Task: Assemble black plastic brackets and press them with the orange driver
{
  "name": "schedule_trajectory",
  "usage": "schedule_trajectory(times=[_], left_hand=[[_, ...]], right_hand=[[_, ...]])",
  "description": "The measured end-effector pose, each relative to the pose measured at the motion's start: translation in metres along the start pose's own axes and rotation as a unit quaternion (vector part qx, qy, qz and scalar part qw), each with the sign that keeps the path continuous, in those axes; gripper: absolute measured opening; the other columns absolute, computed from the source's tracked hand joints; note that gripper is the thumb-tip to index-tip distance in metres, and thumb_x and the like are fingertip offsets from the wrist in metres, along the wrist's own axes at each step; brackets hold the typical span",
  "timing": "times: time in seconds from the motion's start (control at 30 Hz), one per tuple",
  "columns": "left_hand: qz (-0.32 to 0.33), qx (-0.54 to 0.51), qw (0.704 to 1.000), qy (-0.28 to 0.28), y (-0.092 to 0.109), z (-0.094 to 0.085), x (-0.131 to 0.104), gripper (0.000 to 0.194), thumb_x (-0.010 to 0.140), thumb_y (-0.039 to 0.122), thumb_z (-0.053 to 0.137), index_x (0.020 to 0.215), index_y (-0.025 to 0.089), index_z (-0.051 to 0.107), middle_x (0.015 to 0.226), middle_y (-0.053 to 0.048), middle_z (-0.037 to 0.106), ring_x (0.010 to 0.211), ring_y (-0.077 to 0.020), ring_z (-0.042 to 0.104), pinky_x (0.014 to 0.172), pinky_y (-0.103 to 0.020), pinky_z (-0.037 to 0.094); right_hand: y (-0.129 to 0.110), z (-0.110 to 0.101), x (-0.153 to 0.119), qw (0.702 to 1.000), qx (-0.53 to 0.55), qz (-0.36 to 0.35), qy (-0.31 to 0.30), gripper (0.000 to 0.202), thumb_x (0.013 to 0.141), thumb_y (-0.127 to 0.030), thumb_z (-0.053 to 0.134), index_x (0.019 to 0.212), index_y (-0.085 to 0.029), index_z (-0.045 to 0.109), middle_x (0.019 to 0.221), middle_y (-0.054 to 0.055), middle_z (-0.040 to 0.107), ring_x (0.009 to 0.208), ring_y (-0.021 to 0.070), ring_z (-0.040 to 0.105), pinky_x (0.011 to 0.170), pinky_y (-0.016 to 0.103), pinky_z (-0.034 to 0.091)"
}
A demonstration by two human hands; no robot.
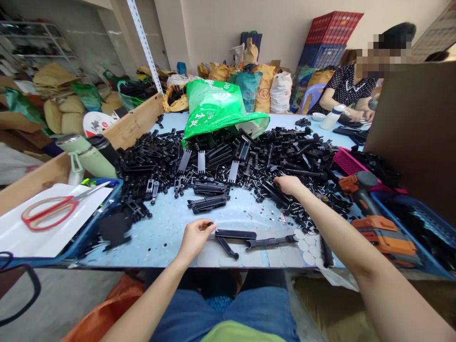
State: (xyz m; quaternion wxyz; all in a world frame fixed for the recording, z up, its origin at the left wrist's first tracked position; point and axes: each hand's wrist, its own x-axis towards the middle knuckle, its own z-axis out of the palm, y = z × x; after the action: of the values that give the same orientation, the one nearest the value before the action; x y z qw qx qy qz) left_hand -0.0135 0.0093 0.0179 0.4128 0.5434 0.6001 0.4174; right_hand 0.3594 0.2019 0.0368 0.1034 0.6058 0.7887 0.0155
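My left hand (pixel 195 238) is closed in a pinch at the left end of a black plastic arm (pixel 235 234). Something small and dark shows at its fingertips, too small to name. A shorter black bar (pixel 226 247) slants down from that same end. To the right lies a slotted black piece (pixel 272 241), flat on the table. Farther out, my right hand (pixel 289 185) has its fingers curled down at the near edge of a heap of black plastic parts (pixel 156 154) and small screws; what they hold is hidden.
A green sack (pixel 217 107) lies open on the heap. On the right are an orange cordless drill (pixel 384 237), a pink basket (pixel 352 164) and a blue tray (pixel 423 228). Left are scissors (pixel 50 213) and a green bottle (pixel 89 154). A co-worker (pixel 347 88) sits across the table.
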Motion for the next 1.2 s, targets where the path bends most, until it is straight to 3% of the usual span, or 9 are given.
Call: schedule_trajectory(times=[0.17,0.3,0.47,0.53,0.63,0.73,0.8,0.9,1.2], left_hand=[[0.059,0.105,0.992,0.023,0.005,0.009,-0.007,0.017,0.075,0.031,0.062,0.083,0.017,0.066,0.081,-0.004,0.070,0.077,-0.0195,0.064,0.074,-0.031,0.049],[0.142,0.197,0.969,0.041,0.008,0.019,-0.013,0.012,0.080,0.025,0.058,0.087,0.019,0.065,0.084,-0.004,0.068,0.079,-0.0201,0.063,0.075,-0.033,0.048],[0.190,0.241,0.949,0.071,0.000,0.027,-0.021,0.013,0.081,0.025,0.058,0.091,0.019,0.064,0.099,-0.007,0.066,0.090,-0.0217,0.062,0.080,-0.035,0.050],[0.231,0.252,0.936,0.079,-0.006,0.028,-0.024,0.019,0.083,0.025,0.056,0.099,0.019,0.062,0.106,-0.009,0.064,0.096,-0.0219,0.060,0.083,-0.037,0.049],[0.308,0.269,0.910,0.070,-0.013,0.029,-0.026,0.020,0.087,0.020,0.050,0.103,0.018,0.061,0.099,-0.007,0.067,0.091,-0.0196,0.062,0.083,-0.037,0.049],[0.359,0.297,0.883,0.060,-0.018,0.027,-0.025,0.021,0.088,0.014,0.045,0.102,0.016,0.061,0.097,-0.008,0.068,0.089,-0.0193,0.062,0.081,-0.037,0.050],[0.369,0.312,0.874,0.053,-0.019,0.026,-0.024,0.022,0.088,0.013,0.044,0.104,0.015,0.060,0.099,-0.009,0.067,0.090,-0.0196,0.062,0.081,-0.038,0.050],[0.367,0.320,0.872,0.048,-0.019,0.025,-0.024,0.023,0.089,0.013,0.043,0.105,0.016,0.060,0.099,-0.009,0.067,0.090,-0.0199,0.061,0.082,-0.039,0.049],[0.359,0.313,0.878,0.039,-0.017,0.026,-0.026,0.023,0.088,0.014,0.042,0.105,0.015,0.058,0.097,-0.010,0.065,0.090,-0.0210,0.060,0.081,-0.038,0.048]], right_hand=[[0.007,-0.003,-0.005,1.000,-0.010,0.003,0.012,0.027,0.078,-0.014,0.051,0.104,-0.018,0.059,0.099,0.011,0.064,0.093,0.0214,0.057,0.076,0.029,0.041],[0.012,-0.006,-0.017,0.999,0.005,0.025,0.042,0.022,0.076,-0.021,0.055,0.097,-0.016,0.060,0.095,0.011,0.065,0.090,0.0217,0.058,0.075,0.029,0.041],[0.002,-0.024,-0.033,0.988,0.048,0.053,0.135,0.026,0.080,-0.023,0.048,0.103,-0.014,0.058,0.097,0.013,0.063,0.092,0.0232,0.057,0.075,0.031,0.042],[-0.013,-0.033,-0.045,0.982,0.072,0.048,0.168,0.027,0.082,-0.024,0.045,0.104,-0.015,0.057,0.099,0.011,0.063,0.090,0.0206,0.057,0.077,0.030,0.043],[-0.052,-0.045,-0.073,0.958,0.215,-0.043,0.186,0.023,0.085,-0.030,0.044,0.099,-0.019,0.060,0.099,0.006,0.063,0.086,0.0165,0.059,0.075,0.028,0.046],[-0.095,-0.049,-0.107,0.900,0.394,-0.145,0.118,0.021,0.083,-0.034,0.051,0.092,-0.020,0.064,0.090,0.004,0.066,0.081,0.0160,0.061,0.072,0.028,0.048],[-0.116,-0.046,-0.125,0.887,0.433,-0.156,0.049,0.018,0.081,-0.032,0.054,0.087,-0.019,0.065,0.081,0.003,0.067,0.074,0.0155,0.062,0.069,0.027,0.049],[-0.131,-0.038,-0.141,0.897,0.416,-0.148,0.003,0.013,0.081,-0.027,0.055,0.083,-0.018,0.064,0.073,0.003,0.067,0.067,0.0151,0.062,0.065,0.026,0.048],[-0.143,-0.040,-0.159,0.954,0.216,-0.202,0.045,0.020,0.089,-0.017,0.039,0.085,-0.018,0.059,0.082,0.008,0.064,0.077,0.0185,0.060,0.068,0.028,0.043]])
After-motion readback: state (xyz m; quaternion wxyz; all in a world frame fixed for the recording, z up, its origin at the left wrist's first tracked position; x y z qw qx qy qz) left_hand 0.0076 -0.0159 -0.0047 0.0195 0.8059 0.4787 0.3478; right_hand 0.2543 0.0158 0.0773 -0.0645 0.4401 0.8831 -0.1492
